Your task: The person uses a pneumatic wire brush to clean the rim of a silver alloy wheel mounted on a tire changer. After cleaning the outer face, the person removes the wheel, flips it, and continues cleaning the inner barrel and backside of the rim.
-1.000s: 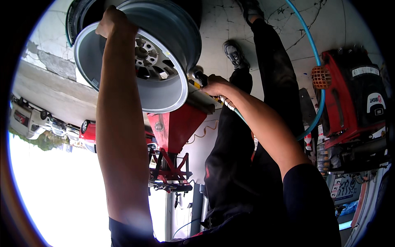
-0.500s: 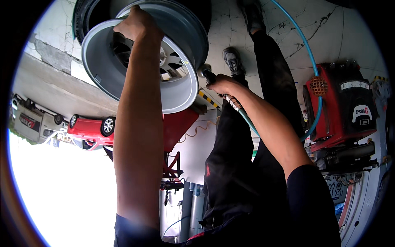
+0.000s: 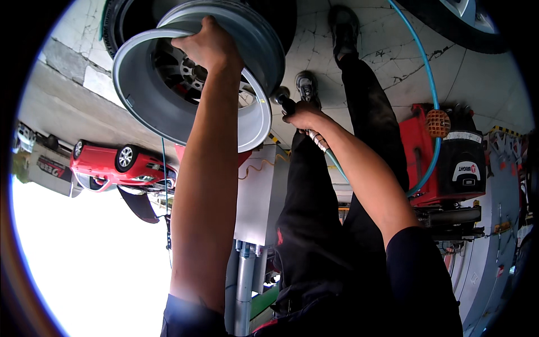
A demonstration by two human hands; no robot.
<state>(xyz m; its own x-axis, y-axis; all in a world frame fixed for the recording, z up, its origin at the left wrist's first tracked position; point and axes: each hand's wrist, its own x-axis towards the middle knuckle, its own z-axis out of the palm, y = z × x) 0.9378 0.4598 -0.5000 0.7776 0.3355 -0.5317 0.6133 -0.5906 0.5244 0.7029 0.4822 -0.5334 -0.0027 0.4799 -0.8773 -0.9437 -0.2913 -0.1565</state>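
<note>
My left hand [image 3: 212,46] is closed on the edge of a bare silver wheel rim [image 3: 259,121], which is tilted with its hollow barrel toward me. Dark spokes and the hub [image 3: 193,72] show inside, partly behind my forearm. My right hand [image 3: 304,117] grips a black air tool [image 3: 287,104] with a round head, right beside the rim's right edge. Whether the head touches the rim I cannot tell. From the tool's silver fitting [image 3: 318,140] runs a teal air hose [image 3: 337,164]. Another grey rim [image 3: 255,35] lies behind the first, against a black tire [image 3: 114,33].
The air hose [image 3: 422,50] loops along the right, through an orange mesh ball [image 3: 438,123] beside a red and black machine [image 3: 412,151]. Another wheel with a tire [image 3: 466,35] lies at the upper right. A red car [image 3: 112,164] stands at the left, on cracked flooring.
My left hand has shifted right and a little nearer along the rim's edge, and more of the hub shows. The view has swung, bringing in the upper right wheel. My right hand keeps the tool.
</note>
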